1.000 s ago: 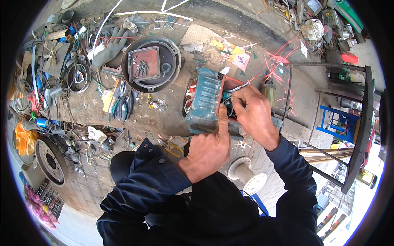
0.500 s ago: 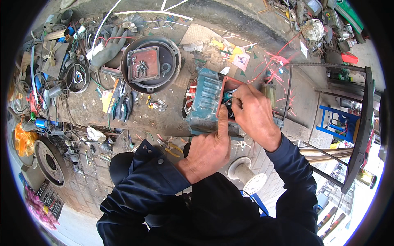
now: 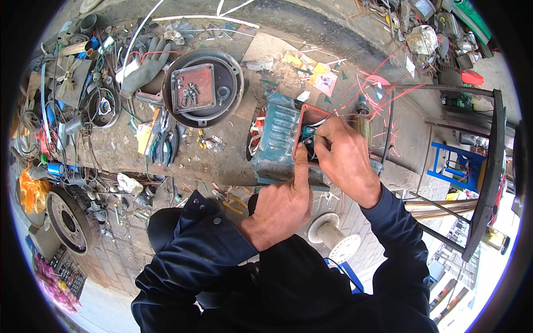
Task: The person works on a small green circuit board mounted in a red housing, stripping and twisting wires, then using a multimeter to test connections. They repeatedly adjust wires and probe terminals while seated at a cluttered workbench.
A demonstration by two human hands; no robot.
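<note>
A teal electric motor (image 3: 277,133) with a ribbed housing lies on the workbench, its winding wires showing at the left end. On its right side is an uncovered terminal box (image 3: 316,112) with a red-brown rim. My right hand (image 3: 344,152) reaches into that box with thumb and fingers pinched together; what they hold is hidden. Dark and light leads show beside the fingertips. My left hand (image 3: 280,208) is in front of the motor, its index finger stretched out to touch the box's near rim. Its other fingers curl under, with nothing visible in them.
Left of the motor, a round dark metal cover (image 3: 230,114) holds a reddish square lid (image 3: 192,89) with screws. Pliers (image 3: 168,141) and small nuts (image 3: 214,143) lie nearby. A white spool (image 3: 333,236) stands below the bench; a black metal frame (image 3: 486,177) rises at right.
My right hand has shifted slightly within the box, and more of the box's inside and leads shows now. My left index finger stays at the rim.
</note>
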